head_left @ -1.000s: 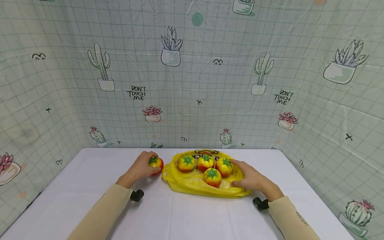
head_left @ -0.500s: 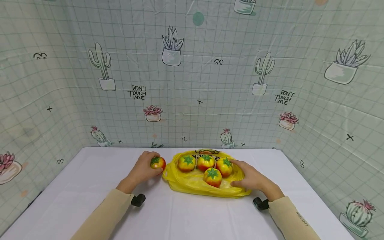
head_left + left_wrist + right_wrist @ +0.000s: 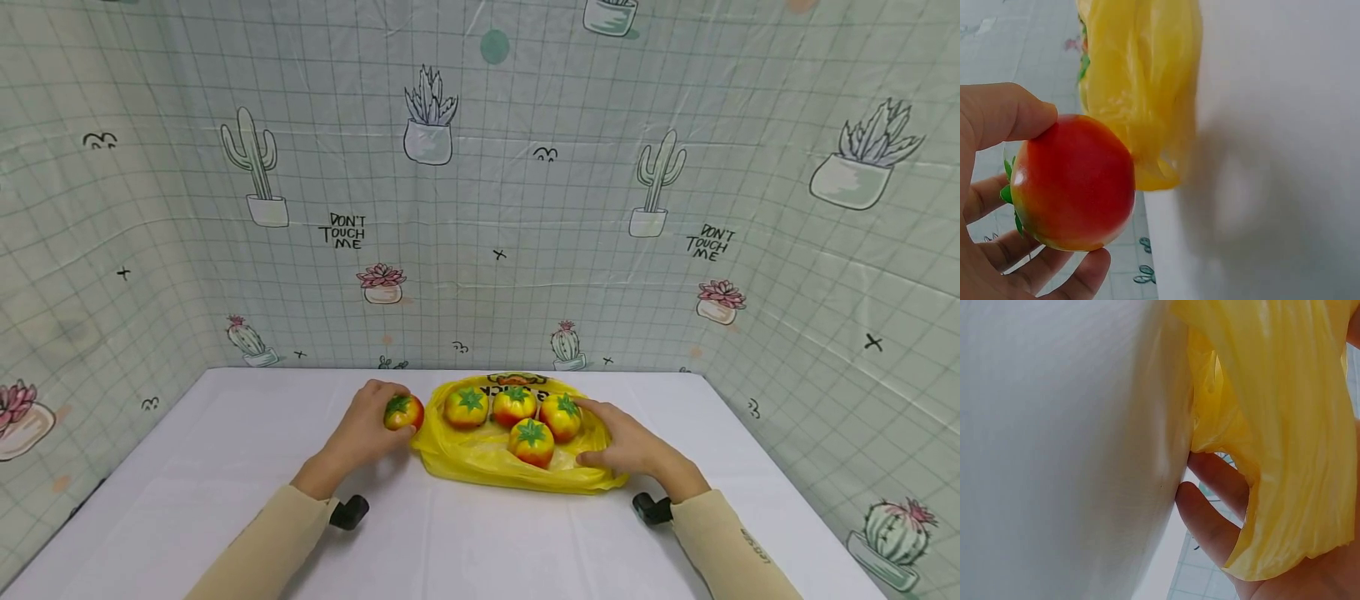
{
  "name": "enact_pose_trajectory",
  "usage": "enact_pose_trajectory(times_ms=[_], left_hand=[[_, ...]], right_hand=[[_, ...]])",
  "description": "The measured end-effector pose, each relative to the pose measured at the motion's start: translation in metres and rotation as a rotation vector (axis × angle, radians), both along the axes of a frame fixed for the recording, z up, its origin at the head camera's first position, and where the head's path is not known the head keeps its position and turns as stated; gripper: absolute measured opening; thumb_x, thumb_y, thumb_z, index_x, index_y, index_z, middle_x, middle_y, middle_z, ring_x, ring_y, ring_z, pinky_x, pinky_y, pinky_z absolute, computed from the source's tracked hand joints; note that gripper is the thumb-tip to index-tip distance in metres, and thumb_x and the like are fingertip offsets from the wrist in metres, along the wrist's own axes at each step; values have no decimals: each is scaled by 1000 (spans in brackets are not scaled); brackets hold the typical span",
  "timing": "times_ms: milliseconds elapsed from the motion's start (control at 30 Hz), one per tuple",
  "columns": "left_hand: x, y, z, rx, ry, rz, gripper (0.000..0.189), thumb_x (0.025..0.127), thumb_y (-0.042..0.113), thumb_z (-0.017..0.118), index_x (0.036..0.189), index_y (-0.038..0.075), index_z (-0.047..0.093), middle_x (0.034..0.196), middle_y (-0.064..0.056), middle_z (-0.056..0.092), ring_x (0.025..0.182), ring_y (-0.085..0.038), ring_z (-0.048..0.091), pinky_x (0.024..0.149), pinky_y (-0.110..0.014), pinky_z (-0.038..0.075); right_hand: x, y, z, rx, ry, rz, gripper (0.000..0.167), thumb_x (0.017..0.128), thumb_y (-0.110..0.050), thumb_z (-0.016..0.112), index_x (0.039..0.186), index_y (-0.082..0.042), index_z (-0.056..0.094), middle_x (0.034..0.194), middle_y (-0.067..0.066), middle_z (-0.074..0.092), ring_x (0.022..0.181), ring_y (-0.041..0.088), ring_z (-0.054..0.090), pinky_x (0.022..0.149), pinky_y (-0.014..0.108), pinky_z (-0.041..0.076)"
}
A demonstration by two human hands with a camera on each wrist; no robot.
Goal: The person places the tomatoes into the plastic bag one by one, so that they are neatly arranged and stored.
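My left hand (image 3: 370,427) grips a red and yellow toy tomato (image 3: 404,412) with a green star-shaped top. In the left wrist view the thumb lies on one side of this tomato (image 3: 1079,184) and the fingers on the other. The tomato is at the left end of a yellow plastic bag (image 3: 480,472). Inside the bag's open mouth several similar toy tomatoes (image 3: 532,442) sit stem side up. My right hand (image 3: 626,440) holds the bag's right end, thumb and fingers apart around it. In the right wrist view yellow plastic (image 3: 1297,456) drapes over the palm and hides part of the fingers.
Everything rests on a white-covered table (image 3: 465,542). A patterned curtain (image 3: 480,208) with drawn cacti stands behind and on both sides. Each wrist carries a small black camera, such as the left wrist's camera (image 3: 349,512).
My left hand has carried its tomato a short way right, from just left of the bag to its left end, covering the handle there. The right hand stays at the bag.
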State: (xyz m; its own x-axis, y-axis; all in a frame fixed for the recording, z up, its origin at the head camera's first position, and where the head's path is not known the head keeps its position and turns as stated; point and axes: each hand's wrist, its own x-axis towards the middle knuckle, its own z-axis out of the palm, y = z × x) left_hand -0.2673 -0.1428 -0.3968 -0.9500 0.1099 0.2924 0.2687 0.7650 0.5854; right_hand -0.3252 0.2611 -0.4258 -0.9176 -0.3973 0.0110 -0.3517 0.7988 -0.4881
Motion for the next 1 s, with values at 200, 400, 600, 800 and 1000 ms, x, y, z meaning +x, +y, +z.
enact_pose_trajectory(times_ms=[200, 400, 600, 800, 1000], left_hand=[[5, 11, 5, -12, 51, -33, 42, 77, 18, 75, 115, 10, 59, 115, -11, 48, 105, -28, 47, 90, -46, 49], [6, 22, 9, -33, 71, -57, 44, 76, 19, 76, 116, 11, 59, 115, -8, 48, 105, -26, 47, 90, -43, 49], [7, 32, 12, -36, 101, -87, 43, 76, 19, 75, 115, 10, 60, 113, -7, 48, 105, -25, 47, 91, -42, 48], [7, 42, 13, -36, 101, -105, 43, 77, 19, 74, 116, 11, 60, 114, -6, 48, 106, -25, 46, 91, -41, 47], [6, 51, 14, -38, 106, -137, 43, 78, 20, 74, 117, 11, 60, 114, -6, 47, 106, -24, 46, 92, -40, 46]], right_hand=[[0, 1, -1, -4, 3, 6, 89, 71, -39, 79, 147, -20, 36, 146, 15, 38, 133, 39, 35, 103, 65, 27], [0, 1, 0, -2, 6, 6, 89, 71, -40, 79, 147, -20, 36, 146, 15, 38, 132, 39, 35, 103, 65, 27], [0, 1, 0, -1, 13, 16, 88, 72, -39, 78, 147, -20, 36, 145, 15, 39, 132, 39, 36, 103, 64, 27], [0, 1, -1, -4, 28, 29, 87, 72, -39, 78, 146, -19, 36, 145, 15, 40, 132, 38, 36, 104, 62, 28], [1, 1, -1, 0, 28, 28, 87, 73, -39, 78, 146, -19, 36, 145, 15, 40, 133, 38, 36, 104, 62, 27]])
